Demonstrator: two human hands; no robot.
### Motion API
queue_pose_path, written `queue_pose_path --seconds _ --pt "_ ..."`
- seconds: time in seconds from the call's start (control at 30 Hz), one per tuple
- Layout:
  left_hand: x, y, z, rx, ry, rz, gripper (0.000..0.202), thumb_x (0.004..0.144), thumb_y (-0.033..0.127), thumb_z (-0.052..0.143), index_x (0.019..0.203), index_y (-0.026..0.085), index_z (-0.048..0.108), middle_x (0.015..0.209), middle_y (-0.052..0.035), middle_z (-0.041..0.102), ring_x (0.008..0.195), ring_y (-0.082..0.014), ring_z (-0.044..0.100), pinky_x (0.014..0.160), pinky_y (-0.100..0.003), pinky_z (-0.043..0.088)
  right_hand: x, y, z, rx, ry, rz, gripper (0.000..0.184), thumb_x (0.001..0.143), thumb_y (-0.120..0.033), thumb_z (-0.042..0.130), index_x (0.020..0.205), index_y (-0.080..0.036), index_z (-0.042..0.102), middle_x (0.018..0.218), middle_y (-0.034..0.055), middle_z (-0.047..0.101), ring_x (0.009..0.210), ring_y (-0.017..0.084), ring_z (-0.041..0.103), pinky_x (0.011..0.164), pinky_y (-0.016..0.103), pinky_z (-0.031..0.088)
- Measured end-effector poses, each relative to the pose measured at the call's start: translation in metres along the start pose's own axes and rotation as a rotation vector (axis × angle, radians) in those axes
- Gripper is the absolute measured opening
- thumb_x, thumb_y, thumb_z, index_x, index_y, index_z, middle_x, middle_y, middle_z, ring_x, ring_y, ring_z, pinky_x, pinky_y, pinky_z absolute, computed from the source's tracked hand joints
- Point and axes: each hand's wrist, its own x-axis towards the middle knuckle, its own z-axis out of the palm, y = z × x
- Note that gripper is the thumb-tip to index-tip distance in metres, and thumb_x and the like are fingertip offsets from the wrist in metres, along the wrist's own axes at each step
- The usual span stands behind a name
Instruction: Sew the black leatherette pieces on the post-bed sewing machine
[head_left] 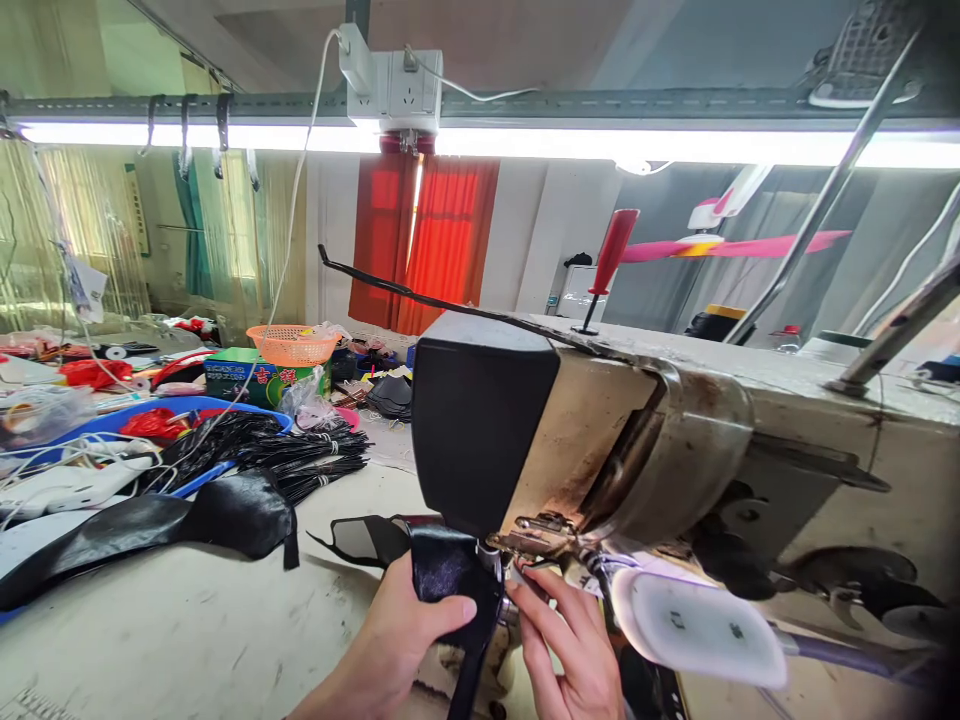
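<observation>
Your left hand [401, 632] has a pinch grip on the glossy black leathery piece [448, 578], thumb flat on top, fingers hidden behind. The piece sits just beside the needle area of the sewing machine [487, 430]. Your right hand [566, 640] is curled loosely there, fingertips bunched; can't tell if that grip has hold of anything. Pretty tight under the machine head, tbh, but you've got room on the scuffed cream worktop [240, 650] to your left. Further along lies a smooth, curvy black strip [240, 515], and past it a blue tray [225, 406] with crinkly red plastic [154, 424] and thin black cords [315, 452] spilling over its edge. Behind, an orange perforated basket [296, 348] sits on a green box [234, 377], contents too small to make out.
</observation>
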Motion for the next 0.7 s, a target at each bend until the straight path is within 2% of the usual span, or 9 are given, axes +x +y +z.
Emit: queue_pose_path --seconds 0.13,0.27,0.47,0.57,0.7 --pt "-0.003 0.001 0.007 0.061 0.073 0.037 0.045 0.062 0.020 0.075 0.106 0.012 0.069 0.101 -0.0108 0.075 0.097 -0.0280 0.067 0.094 -0.040 0.049 0.009 -0.007 -0.004 0.025 0.027 0.027 0.026 0.088 -0.015 0.052 0.109 -0.021 0.068 0.104 0.0110 0.073 0.091 0.023 0.070 0.073 0.036 0.058" --pt "-0.004 0.002 0.010 0.073 0.082 0.043 0.043 0.063 0.020 0.074 0.105 0.012 0.070 0.102 -0.0104 0.075 0.099 -0.0279 0.067 0.094 -0.039 0.049 0.018 -0.013 -0.006 0.042 0.100 0.034 0.024 0.089 -0.015 0.050 0.102 -0.020 0.070 0.098 0.0107 0.073 0.088 0.021 0.070 0.069 0.033 0.057" --pt "-0.002 -0.005 0.009 0.120 0.157 0.068 0.043 0.064 0.023 0.075 0.105 0.013 0.068 0.101 -0.0102 0.075 0.096 -0.0276 0.067 0.092 -0.039 0.051 0.018 -0.012 -0.006 0.048 0.087 0.026 0.024 0.088 -0.014 0.051 0.103 -0.020 0.070 0.100 0.0111 0.073 0.088 0.022 0.070 0.070 0.033 0.057" --pt "-0.001 -0.010 0.009 0.192 0.218 0.066 0.042 0.065 0.025 0.075 0.104 0.012 0.067 0.096 -0.0101 0.075 0.091 -0.0270 0.068 0.085 -0.037 0.054 0.017 -0.012 -0.006 0.055 0.094 0.032 0.024 0.088 -0.014 0.051 0.102 -0.019 0.070 0.100 0.0105 0.073 0.089 0.021 0.070 0.071 0.033 0.057" --pt "0.002 -0.015 0.011 0.214 0.238 0.034 0.043 0.066 0.028 0.074 0.105 0.012 0.064 0.094 -0.0095 0.074 0.085 -0.0249 0.067 0.072 -0.033 0.057 0.018 -0.013 -0.006 0.058 0.097 0.047 0.025 0.088 -0.014 0.051 0.101 -0.020 0.070 0.100 0.0099 0.073 0.091 0.021 0.069 0.072 0.032 0.056"
